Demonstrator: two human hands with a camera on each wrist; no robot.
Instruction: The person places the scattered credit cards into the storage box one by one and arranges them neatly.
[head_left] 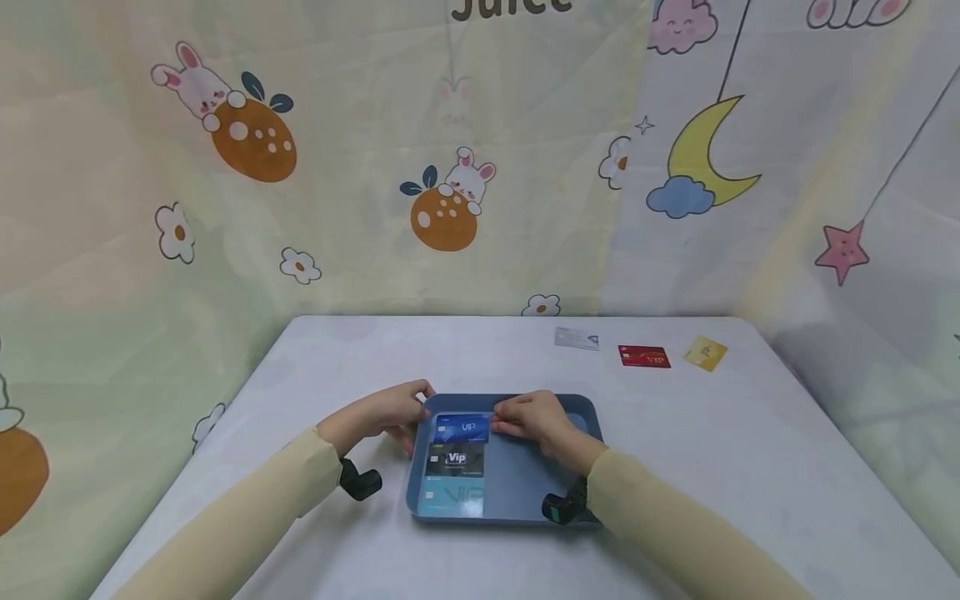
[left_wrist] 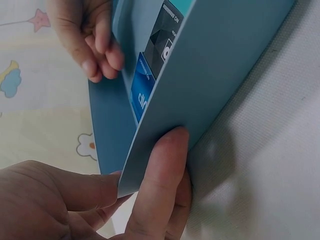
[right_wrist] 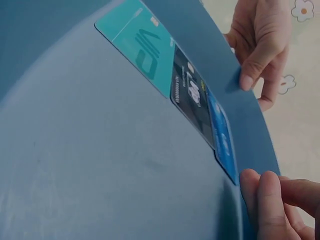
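Left hand (head_left: 393, 412) pinching the tray rim at its 10 o'clock corner, thumb on one side of the wall, fingers on the other. Right hand (head_left: 536, 418) over the tray at 1 o'clock, fingers bent and bunched together, tips right by the 3 o'clock end of the blue card; cannot tell if they pinch it or only sit beside it.

Biggest first: printed cloth (head_left: 525, 100) behind and to both sides, with rabbits, flowers, a moon and a star. White table (head_left: 712, 467) in front of it. Two pale yellow sleeves (head_left: 262, 500), reaching in from 7 and 5 o'clock. Blue-grey tray (head_left: 525, 483) mid-table, low rim, rounded corners. Small black device on each wrist, left one (head_left: 360, 481) and right one (head_left: 564, 502).

Cards, all about alike. In the tray, one column along the 9 o'clock side: blue card (head_left: 461, 427) at 10 o'clock, black card (head_left: 455, 460) at 9, teal card (head_left: 452, 497) at 8. Each sits against or just beside the next. On the table beyond the tray: silver card (head_left: 577, 338) at 1 o'clock, red card (head_left: 644, 357) and gold card (head_left: 706, 353) both at 2, gold farther out and tilted.
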